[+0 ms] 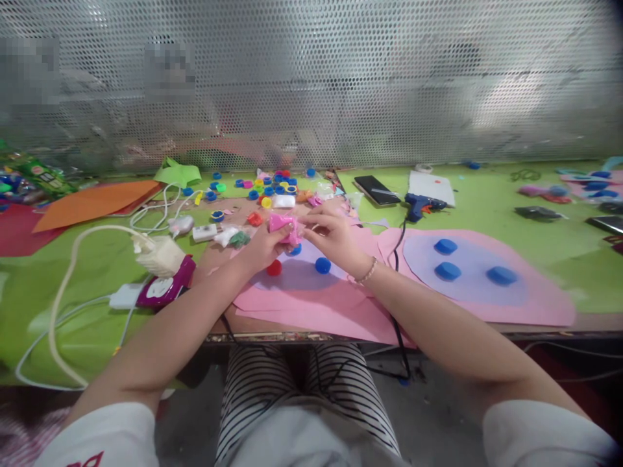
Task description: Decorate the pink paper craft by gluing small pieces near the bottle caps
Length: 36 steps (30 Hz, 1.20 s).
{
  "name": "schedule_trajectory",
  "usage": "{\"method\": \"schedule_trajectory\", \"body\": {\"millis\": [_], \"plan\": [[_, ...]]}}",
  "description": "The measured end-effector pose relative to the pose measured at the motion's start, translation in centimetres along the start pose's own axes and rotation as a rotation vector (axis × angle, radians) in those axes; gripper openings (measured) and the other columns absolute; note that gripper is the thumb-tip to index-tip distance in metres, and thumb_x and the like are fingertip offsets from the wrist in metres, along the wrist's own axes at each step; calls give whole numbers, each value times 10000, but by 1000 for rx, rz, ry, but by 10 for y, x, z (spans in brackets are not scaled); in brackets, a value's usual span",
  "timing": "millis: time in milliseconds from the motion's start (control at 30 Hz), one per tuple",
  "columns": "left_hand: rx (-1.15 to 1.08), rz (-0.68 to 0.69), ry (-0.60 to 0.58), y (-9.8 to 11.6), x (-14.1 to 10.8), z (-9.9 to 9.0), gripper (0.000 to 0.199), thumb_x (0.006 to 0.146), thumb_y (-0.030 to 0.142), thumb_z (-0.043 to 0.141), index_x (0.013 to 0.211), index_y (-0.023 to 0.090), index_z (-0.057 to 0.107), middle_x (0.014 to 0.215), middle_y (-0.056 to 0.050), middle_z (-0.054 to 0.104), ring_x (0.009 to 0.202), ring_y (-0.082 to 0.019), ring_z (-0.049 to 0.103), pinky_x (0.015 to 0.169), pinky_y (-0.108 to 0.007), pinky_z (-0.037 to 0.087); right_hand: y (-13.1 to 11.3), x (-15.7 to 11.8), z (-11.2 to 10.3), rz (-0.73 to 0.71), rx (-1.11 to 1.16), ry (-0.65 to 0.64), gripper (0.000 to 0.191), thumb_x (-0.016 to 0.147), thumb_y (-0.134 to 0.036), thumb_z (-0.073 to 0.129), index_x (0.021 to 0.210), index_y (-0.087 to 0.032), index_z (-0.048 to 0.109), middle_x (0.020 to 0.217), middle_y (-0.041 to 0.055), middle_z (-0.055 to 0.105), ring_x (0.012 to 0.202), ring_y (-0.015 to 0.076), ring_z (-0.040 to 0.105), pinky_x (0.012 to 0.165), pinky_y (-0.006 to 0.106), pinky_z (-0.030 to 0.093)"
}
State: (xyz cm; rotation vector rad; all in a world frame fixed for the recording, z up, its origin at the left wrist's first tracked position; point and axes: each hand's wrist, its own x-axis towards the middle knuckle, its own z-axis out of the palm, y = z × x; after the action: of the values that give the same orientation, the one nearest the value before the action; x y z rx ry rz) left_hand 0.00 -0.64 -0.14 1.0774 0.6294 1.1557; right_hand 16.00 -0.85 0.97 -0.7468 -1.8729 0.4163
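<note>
A bright pink piece (281, 222) is held between my two hands, above a purple and pink paper shape (302, 280). My left hand (267, 248) is closed around its lower left side. The fingertips of my right hand (333, 239) pinch its right edge. Below the hands, a red cap (274, 267) and a blue cap (322, 265) lie on the purple paper, and another blue cap (294, 250) is partly covered by my left hand's fingers.
On the right lies a second paper shape (545, 298) with three blue caps. Behind it are a blue glue gun (422, 205) and a black phone (377, 190). Loose caps are scattered at the back. A power strip (168, 285) with cables stands left, beside orange paper (97, 202).
</note>
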Motion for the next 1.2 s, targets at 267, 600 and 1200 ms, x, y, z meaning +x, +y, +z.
{"method": "schedule_trajectory", "body": {"millis": [267, 600, 1200], "plan": [[58, 21, 2, -3, -1, -1, 236, 648, 304, 734, 697, 135, 577, 588, 15, 564, 522, -79, 532, 488, -206, 415, 4, 1, -1, 12, 83, 21, 97, 760, -263, 636, 724, -176, 664, 781, 43, 608, 704, 129, 566, 603, 283, 492], [11, 23, 59, -1, 1, 4, 257, 637, 320, 736, 678, 145, 553, 543, 35, 538, 455, -63, 491, 445, -193, 394, -1, 3, -9, -95, -82, -52, 116, 822, -250, 540, 873, -182, 619, 804, 41, 577, 671, 119, 526, 549, 253, 437], [570, 182, 40, 6, -7, 3, 214, 750, 313, 607, 607, 159, 572, 529, -3, 552, 507, -107, 512, 529, -234, 419, -6, -2, -4, 114, -24, -221, 217, 860, -205, 386, 644, -207, 366, 587, -21, 433, 599, 123, 423, 597, 260, 359]]}}
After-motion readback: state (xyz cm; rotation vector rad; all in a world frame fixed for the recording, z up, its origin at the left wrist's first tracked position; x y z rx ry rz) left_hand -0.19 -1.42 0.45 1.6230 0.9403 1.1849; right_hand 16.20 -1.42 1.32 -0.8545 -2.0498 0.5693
